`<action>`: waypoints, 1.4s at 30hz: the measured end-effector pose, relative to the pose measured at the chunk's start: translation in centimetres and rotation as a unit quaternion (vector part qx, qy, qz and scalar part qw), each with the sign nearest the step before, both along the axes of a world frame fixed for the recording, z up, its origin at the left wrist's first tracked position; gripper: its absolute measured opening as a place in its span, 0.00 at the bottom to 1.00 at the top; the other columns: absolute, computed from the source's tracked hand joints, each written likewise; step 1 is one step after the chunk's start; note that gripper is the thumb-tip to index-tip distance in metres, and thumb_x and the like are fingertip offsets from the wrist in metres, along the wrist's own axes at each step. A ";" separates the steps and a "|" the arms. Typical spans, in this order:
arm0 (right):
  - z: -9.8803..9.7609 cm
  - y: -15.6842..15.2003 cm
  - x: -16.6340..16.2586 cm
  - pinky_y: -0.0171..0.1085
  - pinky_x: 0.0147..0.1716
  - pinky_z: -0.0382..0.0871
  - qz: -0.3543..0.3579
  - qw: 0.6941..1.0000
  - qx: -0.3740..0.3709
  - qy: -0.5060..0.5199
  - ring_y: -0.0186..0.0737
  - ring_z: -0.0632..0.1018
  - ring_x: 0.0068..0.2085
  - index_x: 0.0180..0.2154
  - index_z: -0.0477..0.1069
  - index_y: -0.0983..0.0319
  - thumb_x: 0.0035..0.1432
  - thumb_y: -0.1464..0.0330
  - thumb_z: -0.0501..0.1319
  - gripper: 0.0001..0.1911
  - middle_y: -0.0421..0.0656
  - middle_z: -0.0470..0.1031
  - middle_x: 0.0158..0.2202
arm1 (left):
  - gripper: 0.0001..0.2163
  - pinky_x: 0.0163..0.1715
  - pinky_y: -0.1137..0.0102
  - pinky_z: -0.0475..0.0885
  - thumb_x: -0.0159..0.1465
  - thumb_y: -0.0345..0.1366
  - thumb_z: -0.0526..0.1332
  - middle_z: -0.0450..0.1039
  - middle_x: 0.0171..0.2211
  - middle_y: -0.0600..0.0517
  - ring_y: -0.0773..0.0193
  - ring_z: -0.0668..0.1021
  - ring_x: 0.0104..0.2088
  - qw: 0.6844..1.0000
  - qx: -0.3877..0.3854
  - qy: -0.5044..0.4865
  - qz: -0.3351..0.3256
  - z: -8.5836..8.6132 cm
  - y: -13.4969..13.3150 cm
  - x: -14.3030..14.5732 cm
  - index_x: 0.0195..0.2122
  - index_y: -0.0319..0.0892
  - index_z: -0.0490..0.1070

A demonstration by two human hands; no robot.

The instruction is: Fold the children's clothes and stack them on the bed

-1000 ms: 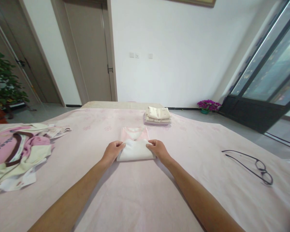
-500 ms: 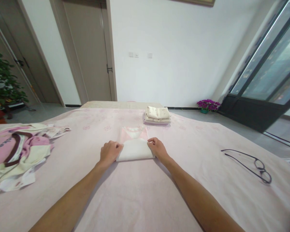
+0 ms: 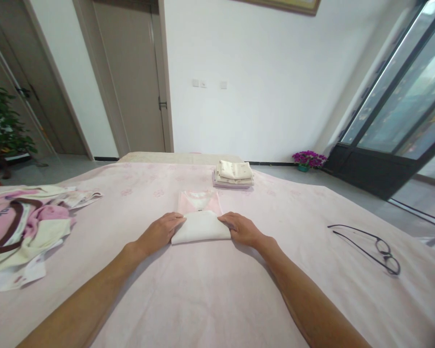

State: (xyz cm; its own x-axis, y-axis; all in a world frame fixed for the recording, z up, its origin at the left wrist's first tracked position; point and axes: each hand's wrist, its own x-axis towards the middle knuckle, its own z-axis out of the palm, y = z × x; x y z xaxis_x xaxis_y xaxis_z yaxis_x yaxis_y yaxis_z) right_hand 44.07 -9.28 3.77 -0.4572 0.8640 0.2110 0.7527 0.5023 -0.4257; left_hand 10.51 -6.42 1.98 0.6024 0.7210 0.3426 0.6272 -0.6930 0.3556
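Observation:
A small white and pink shirt (image 3: 201, 227) lies partly folded on the pink bedspread (image 3: 188, 290), its neckline on the far side and a white flap folded over the near part. My left hand (image 3: 162, 228) pinches the left edge of that flap between thumb and fingers. At the right edge, my right hand (image 3: 242, 228) grips the same flap, thumb underneath or hidden. Beyond the shirt, slightly to the right, sits a stack of folded clothes (image 3: 234, 174), cream on top and lilac below.
A loose heap of pink, cream and brown-trimmed clothes (image 3: 25, 227) lies at the left. Black-framed eyeglasses (image 3: 383, 246) rest on the bedspread at the right. Purple flowers (image 3: 309, 158) stand on the floor near the glass door, and a leafy plant (image 3: 3, 121) at far left.
The white flap now reaches a little higher over the pink part of the shirt, and both hands lie flatter at its sides. The view has shifted slightly.

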 end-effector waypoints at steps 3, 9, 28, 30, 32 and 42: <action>-0.1 -0.1 1.3 0.44 0.62 0.59 0.045 0.999 -0.019 -0.007 0.45 0.68 0.61 0.63 0.65 0.55 0.52 0.75 0.60 0.35 0.43 0.67 0.63 | 0.25 0.64 0.64 0.60 0.65 0.29 0.53 0.63 0.65 0.49 0.59 0.66 0.63 0.998 -0.025 0.062 -0.019 0.2 0.0 -1.3 0.64 0.48 0.64; -1.5 0.2 1.8 0.49 0.60 0.63 0.078 0.994 0.070 0.020 0.47 0.71 0.59 0.62 0.66 0.57 0.59 0.68 0.60 0.28 0.47 0.71 0.60 | 0.31 0.65 0.62 0.59 0.64 0.38 0.56 0.54 0.70 0.48 0.54 0.62 0.66 0.986 -0.047 0.149 -0.059 1.7 0.2 -2.6 0.69 0.46 0.54; -1.1 1.1 0.8 0.46 0.56 0.65 0.060 0.995 0.078 0.021 0.47 0.73 0.55 0.57 0.69 0.60 0.46 0.76 0.60 0.33 0.47 0.74 0.56 | 0.15 0.51 0.62 0.70 0.71 0.42 0.49 0.76 0.47 0.46 0.56 0.76 0.48 0.997 -0.007 -0.052 0.048 -0.3 1.8 0.2 0.48 0.43 0.72; -1.2 1.6 0.6 0.46 0.56 0.65 0.055 0.994 0.089 0.024 0.47 0.73 0.54 0.57 0.69 0.59 0.48 0.73 0.62 0.32 0.47 0.74 0.56 | 0.16 0.47 0.63 0.71 0.71 0.43 0.48 0.76 0.43 0.46 0.55 0.77 0.45 0.992 -0.025 -0.083 0.092 -0.5 2.3 0.7 0.45 0.41 0.71; -1.4 2.1 0.3 0.47 0.55 0.66 0.045 0.993 0.105 0.025 0.48 0.74 0.53 0.57 0.69 0.59 0.50 0.69 0.66 0.30 0.47 0.74 0.55 | 0.16 0.46 0.63 0.70 0.70 0.44 0.47 0.75 0.41 0.46 0.55 0.77 0.44 0.987 -0.039 -0.104 0.114 -0.7 2.8 1.2 0.43 0.41 0.71; 0.0 -1.4 -0.7 0.46 0.56 0.65 0.136 0.971 0.182 0.080 0.45 0.73 0.56 0.53 0.70 0.56 0.63 0.65 0.59 0.16 0.46 0.76 0.53 | 0.14 0.39 0.68 0.72 0.72 0.43 0.48 0.76 0.36 0.51 0.60 0.77 0.38 0.987 -0.038 -0.145 0.053 0.7 -3.0 -1.2 0.40 0.43 0.71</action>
State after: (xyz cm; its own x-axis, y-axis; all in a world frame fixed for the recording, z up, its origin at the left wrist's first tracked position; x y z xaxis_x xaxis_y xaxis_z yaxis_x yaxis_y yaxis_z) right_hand 43.42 -10.72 3.73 -0.5941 0.5709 0.5667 0.5109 0.8119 -0.2825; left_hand 9.33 -9.44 2.63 0.4060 0.8056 0.4314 0.5592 -0.5924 0.5800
